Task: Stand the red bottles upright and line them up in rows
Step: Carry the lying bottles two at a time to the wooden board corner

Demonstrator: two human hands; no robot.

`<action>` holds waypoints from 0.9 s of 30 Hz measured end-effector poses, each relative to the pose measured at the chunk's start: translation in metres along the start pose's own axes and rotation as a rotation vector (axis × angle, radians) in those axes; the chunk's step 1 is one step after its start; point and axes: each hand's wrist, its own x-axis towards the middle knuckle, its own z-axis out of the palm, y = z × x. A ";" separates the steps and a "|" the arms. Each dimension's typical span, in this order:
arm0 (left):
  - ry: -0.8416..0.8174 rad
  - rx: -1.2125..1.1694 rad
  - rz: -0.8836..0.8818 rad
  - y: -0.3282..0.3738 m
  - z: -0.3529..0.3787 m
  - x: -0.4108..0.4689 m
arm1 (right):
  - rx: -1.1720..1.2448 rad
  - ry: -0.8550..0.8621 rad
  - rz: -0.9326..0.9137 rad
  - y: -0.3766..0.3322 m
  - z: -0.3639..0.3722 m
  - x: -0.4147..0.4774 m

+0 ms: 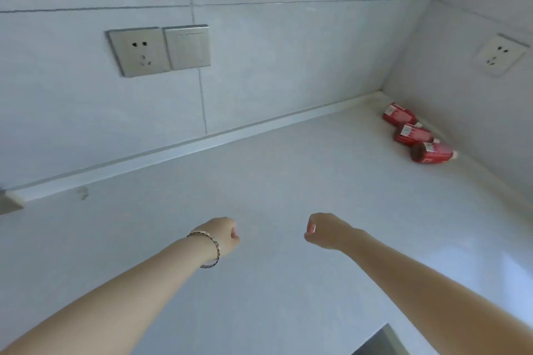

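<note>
Three red bottles lie on their sides on the white countertop (288, 181) in the far right corner, close to the right wall. The farthest bottle (399, 115), the middle bottle (412, 135) and the nearest bottle (432, 153) form a tight diagonal cluster, caps toward the wall. My left hand (226, 235), with a bracelet on the wrist, is curled into a fist over the counter's middle. My right hand (324, 230) is also a closed fist beside it. Both hands hold nothing and are far from the bottles.
Tiled walls rise behind and to the right. A metal socket and switch plate (158, 50) sits on the back wall, and a white socket (500, 55) on the right wall. A dark sink edge (380, 343) shows at the bottom right.
</note>
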 end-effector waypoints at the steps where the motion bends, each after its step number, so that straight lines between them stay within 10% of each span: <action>1: -0.010 -0.003 0.001 0.028 0.003 0.020 | 0.007 0.008 0.020 0.030 -0.012 0.010; 13: -0.064 0.155 0.051 0.278 0.013 0.188 | -0.068 0.035 0.282 0.318 -0.138 0.111; 27: -0.091 0.249 0.078 0.375 0.015 0.293 | -0.031 0.285 0.268 0.455 -0.223 0.235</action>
